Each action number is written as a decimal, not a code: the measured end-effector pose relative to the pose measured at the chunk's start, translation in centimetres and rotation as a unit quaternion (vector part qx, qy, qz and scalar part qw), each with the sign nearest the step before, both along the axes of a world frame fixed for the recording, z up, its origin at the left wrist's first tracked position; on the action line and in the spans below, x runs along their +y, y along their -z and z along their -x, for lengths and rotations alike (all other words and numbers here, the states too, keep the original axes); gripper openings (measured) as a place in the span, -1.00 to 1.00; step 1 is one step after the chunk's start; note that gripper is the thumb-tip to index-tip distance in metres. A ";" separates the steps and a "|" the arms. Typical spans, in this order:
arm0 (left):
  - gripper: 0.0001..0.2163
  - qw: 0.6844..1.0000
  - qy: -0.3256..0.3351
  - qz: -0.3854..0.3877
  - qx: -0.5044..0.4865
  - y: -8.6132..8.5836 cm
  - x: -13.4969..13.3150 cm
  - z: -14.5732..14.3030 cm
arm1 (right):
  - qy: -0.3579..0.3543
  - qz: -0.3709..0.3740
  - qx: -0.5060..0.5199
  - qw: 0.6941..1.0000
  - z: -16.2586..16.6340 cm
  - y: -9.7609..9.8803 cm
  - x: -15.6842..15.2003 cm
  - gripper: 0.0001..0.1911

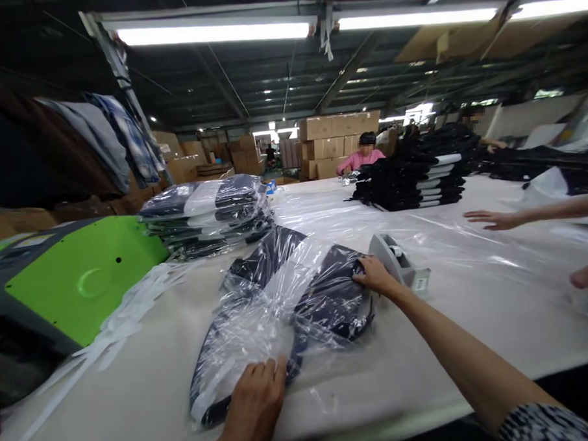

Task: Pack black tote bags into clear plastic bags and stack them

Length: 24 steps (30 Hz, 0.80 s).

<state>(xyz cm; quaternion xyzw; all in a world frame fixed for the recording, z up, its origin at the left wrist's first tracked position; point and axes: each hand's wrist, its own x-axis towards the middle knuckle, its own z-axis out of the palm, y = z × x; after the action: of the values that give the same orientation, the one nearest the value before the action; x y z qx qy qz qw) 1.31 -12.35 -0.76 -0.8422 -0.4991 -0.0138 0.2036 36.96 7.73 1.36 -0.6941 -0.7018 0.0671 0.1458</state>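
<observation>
A clear bag (259, 326) holds dark clothing (330, 287). Left hand (257, 399) touches its near edge, right hand (377, 276) its right side; I can't tell if either grip is clamped.

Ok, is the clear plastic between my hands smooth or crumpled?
Crumpled: the clear plastic shows creases and broken glare over the dark garment, beside your left hand.
</observation>
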 end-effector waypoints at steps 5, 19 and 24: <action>-0.46 0.998 0.053 0.019 0.038 0.2 -0.3 5.2 | -0.072 0.064 -0.007 0.995 -0.4 -1.4 -1.9 -0.52; -0.26 0.997 -0.014 -0.073 -0.019 0.0 -6.8 12.1 | 0.025 0.241 0.304 0.921 -3.0 0.9 -5.8 -0.02; -0.27 0.994 -0.099 -0.054 -0.006 0.3 -4.7 11.3 | 0.002 0.265 0.372 0.889 -1.1 -0.4 -7.3 0.07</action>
<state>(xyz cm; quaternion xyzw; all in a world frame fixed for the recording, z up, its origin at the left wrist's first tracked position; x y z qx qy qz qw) -9.94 -17.03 -1.08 -0.7766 -0.5795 -0.0257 0.2459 38.07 0.47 1.74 -0.6322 -0.5510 0.5039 0.2069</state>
